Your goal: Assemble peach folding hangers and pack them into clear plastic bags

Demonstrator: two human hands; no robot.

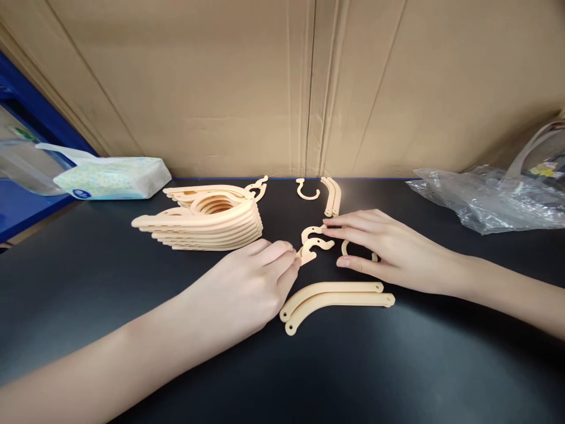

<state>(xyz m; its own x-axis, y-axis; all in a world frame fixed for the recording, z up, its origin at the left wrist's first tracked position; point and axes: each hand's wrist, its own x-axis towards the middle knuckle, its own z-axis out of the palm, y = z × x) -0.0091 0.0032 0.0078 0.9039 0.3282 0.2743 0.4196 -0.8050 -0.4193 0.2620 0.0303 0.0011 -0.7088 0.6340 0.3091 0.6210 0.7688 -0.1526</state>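
Cream plastic hooked pieces point(314, 242), two, near centre of frame, between the hands. Their left ends pass behind the fingertips of the left hand point(260, 282); point of contact hidden. Whether one or both are gripped: cannot tell.

Left hand: fingers bunched, pinching at the left end of the hooked pieces. Right hand point(384, 241): fingers extended, thumb well apart from them, nothing visibly gripped; fingertips at the right end of the upper hooked piece, contact uncertain. A curved hook point(345, 248) lies beneath this hand, partly covered by thumb and fingers.

Lower centre: two curved bars point(331, 288) side by side, just beside the left hand. Upper centre: a loose hook point(301, 189) and a second pair of bars point(336, 197). Left of centre: hanger stack point(212, 224), count unclear, lower layers overlapping. Tissue pack point(119, 176), upper left. Clear plastic bag point(485, 200) cut off at right edge, contents hard to make out. Tabletop point(309, 377) black. Both forearms cut by frame edges.
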